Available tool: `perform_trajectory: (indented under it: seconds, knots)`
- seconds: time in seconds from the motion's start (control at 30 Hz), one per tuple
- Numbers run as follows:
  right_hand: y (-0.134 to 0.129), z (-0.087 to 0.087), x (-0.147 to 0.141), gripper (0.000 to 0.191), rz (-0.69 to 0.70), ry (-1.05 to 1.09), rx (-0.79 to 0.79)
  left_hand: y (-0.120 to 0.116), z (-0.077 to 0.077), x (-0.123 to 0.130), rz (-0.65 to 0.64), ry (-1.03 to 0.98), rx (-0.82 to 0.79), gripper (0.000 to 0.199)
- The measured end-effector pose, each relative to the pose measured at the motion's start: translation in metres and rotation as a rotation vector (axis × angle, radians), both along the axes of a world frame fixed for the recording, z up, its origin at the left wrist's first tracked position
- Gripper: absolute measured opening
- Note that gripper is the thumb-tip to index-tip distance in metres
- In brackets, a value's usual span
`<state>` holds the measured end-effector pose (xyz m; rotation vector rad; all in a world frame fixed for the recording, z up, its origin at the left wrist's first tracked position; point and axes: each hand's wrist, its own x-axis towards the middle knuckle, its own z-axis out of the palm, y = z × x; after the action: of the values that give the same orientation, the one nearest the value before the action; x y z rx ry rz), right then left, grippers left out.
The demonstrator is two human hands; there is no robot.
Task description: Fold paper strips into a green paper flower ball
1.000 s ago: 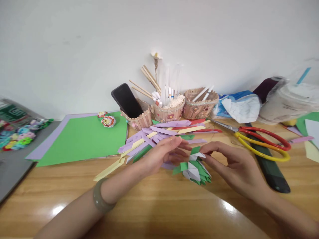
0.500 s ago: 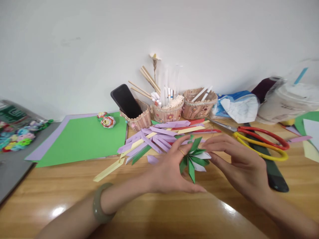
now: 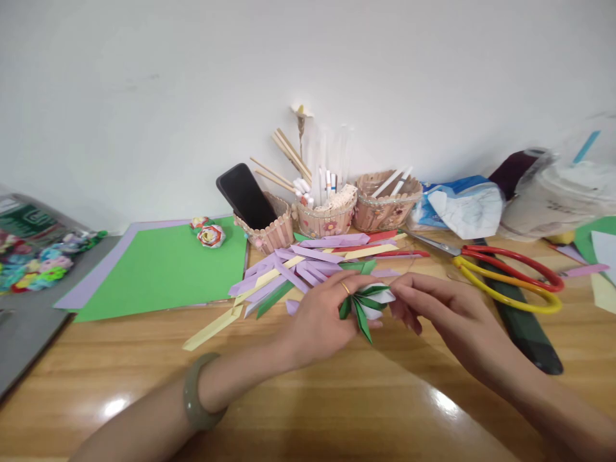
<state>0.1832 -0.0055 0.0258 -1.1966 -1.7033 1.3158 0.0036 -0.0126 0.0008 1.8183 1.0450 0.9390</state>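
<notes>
A folded paper flower (image 3: 368,303) with green and white pointed petals is held above the wooden table. My left hand (image 3: 320,317) is closed round its left side, fingers over the top and thumb below. At the right edge, my right hand (image 3: 436,305) pinches a petal tip between thumb and fingers. Just behind the hands lies a pile of folded paper strips (image 3: 312,256) in purple, yellow, green and red. The underside of the flower is hidden.
Scissors (image 3: 510,276) with red and yellow handles lie at right over a dark flat tool (image 3: 529,337). Decorated baskets (image 3: 327,218) stand by the wall, one holding a phone (image 3: 246,196). Green paper (image 3: 163,269) bears small paper rosettes (image 3: 210,236). A plastic cup (image 3: 563,199) stands far right.
My left fingers have closed further over the flower, which has tilted. My right hand has shifted from above the petals to pinching one at the right edge.
</notes>
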Motion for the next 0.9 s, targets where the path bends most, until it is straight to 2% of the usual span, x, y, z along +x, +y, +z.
perform_trajectory:
  seconds: [0.23, 0.67, 0.9]
  knots:
    - [0.0019, -0.0016, -0.0028, 0.035, 0.044, 0.027, -0.143, 0.0002, -0.0047, 0.0029, -0.001, -0.143, -0.124, 0.043]
    - [-0.001, 0.004, -0.0048, 0.04, 0.04, -0.04, -0.15, -0.0024, 0.0005, 0.0076, 0.039, -0.458, -0.354, 0.046]
    - [-0.001, 0.0017, -0.0027, 0.039, 0.015, -0.053, -0.188, -0.0002, 0.0026, 0.0083, 0.058, -0.524, -0.415, 0.046]
